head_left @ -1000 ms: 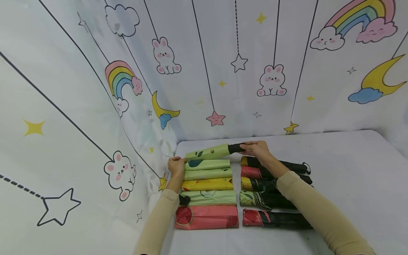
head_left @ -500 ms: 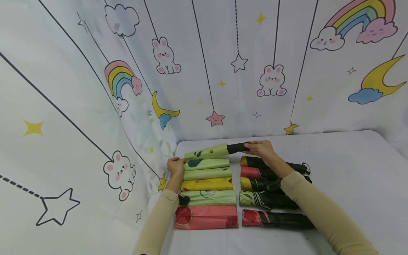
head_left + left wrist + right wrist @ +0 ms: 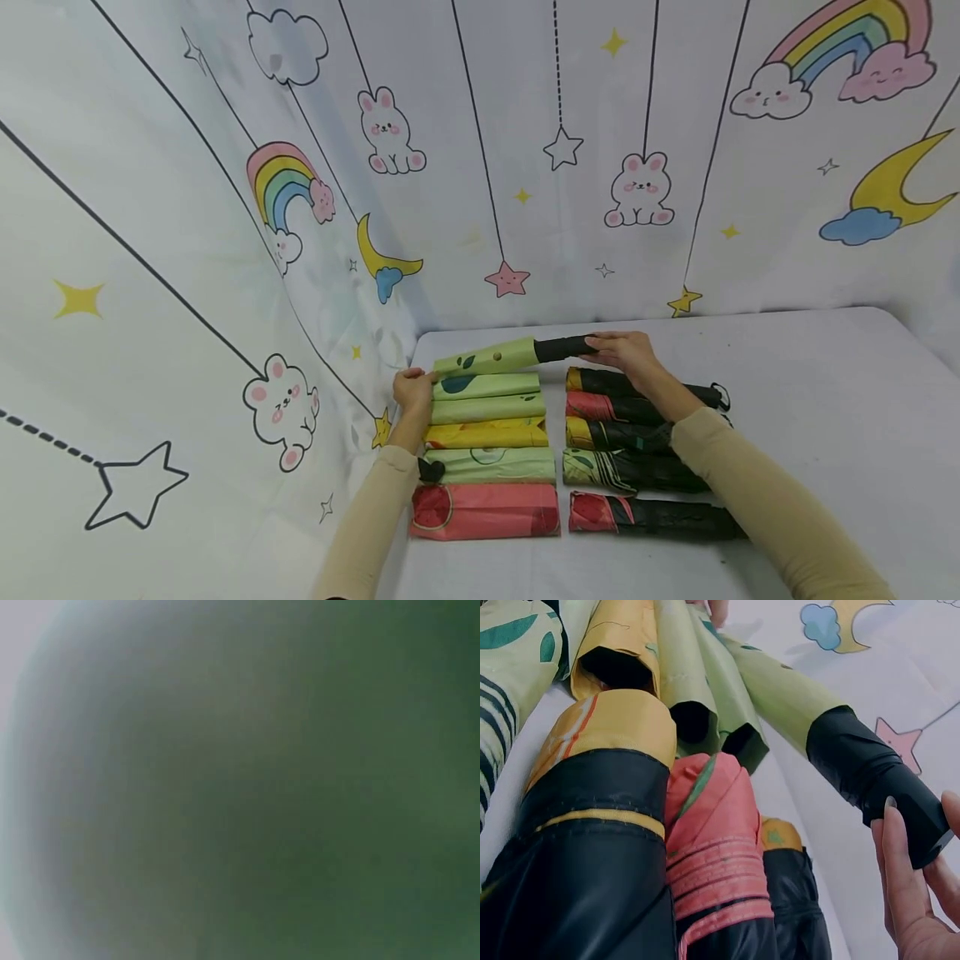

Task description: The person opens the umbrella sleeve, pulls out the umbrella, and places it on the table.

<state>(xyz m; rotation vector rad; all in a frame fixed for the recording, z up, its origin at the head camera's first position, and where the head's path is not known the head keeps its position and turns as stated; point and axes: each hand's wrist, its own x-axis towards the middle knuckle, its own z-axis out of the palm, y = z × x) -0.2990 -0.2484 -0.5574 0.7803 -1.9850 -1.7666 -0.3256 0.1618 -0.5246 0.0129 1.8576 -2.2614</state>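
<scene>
In the head view my left hand (image 3: 412, 390) pinches the far left end of a pale green umbrella sleeve (image 3: 487, 358). Out of the sleeve's right end sticks a black folded umbrella (image 3: 561, 348); the rest of it is hidden inside. The fingers and thumb of my right hand (image 3: 624, 354) grip the umbrella's end, seen closer in the right wrist view as a black cylinder held at the fingertips. Sleeve and umbrella slope up to the right, above the rows. Only a green and grey blur fills the left wrist view.
Below lie several sleeves in a left column: green, a yellow one (image 3: 487, 434) and a red one (image 3: 502, 510). Several black folded umbrellas with coloured ends, such as a red-ended one (image 3: 645, 515), lie in a right column. A patterned white curtain (image 3: 465, 208) stands behind and left.
My right hand has moved a little to the right, and more of the black umbrella now shows outside the sleeve. My left hand has stayed at the sleeve's end.
</scene>
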